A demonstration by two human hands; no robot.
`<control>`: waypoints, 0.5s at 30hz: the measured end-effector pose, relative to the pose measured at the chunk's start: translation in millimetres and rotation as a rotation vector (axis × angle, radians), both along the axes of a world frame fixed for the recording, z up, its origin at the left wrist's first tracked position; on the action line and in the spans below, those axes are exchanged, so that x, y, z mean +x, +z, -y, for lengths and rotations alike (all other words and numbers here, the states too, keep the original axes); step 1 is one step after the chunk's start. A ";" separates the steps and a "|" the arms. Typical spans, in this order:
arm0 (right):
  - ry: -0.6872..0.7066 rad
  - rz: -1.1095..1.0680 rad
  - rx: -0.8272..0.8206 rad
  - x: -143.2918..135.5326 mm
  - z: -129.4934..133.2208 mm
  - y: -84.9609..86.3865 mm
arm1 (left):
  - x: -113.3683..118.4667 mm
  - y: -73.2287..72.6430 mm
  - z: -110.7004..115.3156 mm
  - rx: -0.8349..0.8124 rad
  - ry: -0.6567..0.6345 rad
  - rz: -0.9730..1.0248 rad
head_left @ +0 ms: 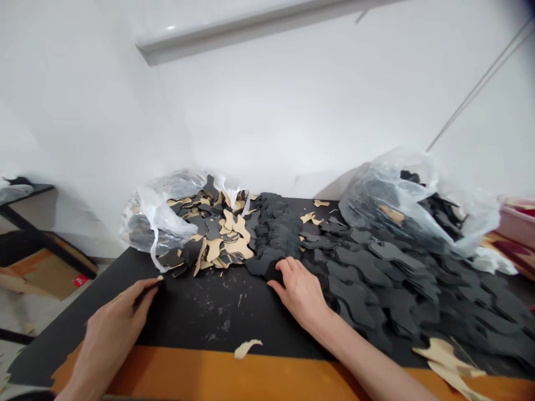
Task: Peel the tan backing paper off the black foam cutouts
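The right hand [301, 289], in the head view, rests at the near end of a long overlapping row of dark grey, wavy-edged flat pieces [276, 228], its thumb and forefinger standing apart at the edge of the nearest piece. The row runs from these fingers away toward the white wall [267, 111]. The left hand [112, 328] is well apart from the row, over the left part of the black tabletop [204, 312], with thumb and forefinger brought close together; whether something dark is pinched between them cannot be told.

Beyond the left hand lies a loose heap of mixed beige and dark flat cutouts [225, 239], spread at the mouth of a clear, crumpled plastic bag [161, 217]. This heap borders the left side of the row. To the right of the right hand, a broad spread of stacked dark grey wavy pieces [384, 278] covers the tabletop, some of it just beside the wrist. Behind that spread sits a second translucent plastic bag [401, 195], with dark pieces inside.

A small curved beige scrap [247, 348] lies between the hands, near the orange-brown front strip [234, 379]. More beige offcuts [447, 362] lie at the lower right.
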State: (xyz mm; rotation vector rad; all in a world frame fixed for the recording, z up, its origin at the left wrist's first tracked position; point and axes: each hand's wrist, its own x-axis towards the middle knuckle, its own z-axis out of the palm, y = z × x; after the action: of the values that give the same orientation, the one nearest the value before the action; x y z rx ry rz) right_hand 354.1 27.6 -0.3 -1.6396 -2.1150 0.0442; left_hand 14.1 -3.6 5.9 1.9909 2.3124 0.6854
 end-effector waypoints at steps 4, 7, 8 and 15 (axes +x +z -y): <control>0.025 -0.103 -0.058 4.4 -2.3 -0.2 | 39.6 0.5 26.2 0.121 -0.128 0.381; 0.095 -0.223 -0.150 9.3 -2.0 2.5 | 85.6 6.7 45.3 -0.176 -0.395 0.748; 0.126 -0.265 -0.185 11.6 -0.7 3.1 | 100.0 8.2 49.9 -0.330 -0.534 0.851; 0.252 -0.485 -0.389 31.2 24.4 -3.5 | 165.3 -23.4 67.9 -0.513 -0.779 0.936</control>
State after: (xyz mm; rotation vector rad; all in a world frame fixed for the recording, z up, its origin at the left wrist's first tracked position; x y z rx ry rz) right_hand 385.3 3.2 -3.7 -1.3590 -1.9844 0.8884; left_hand 179.3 -71.6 -17.5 1.5879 0.9503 0.6393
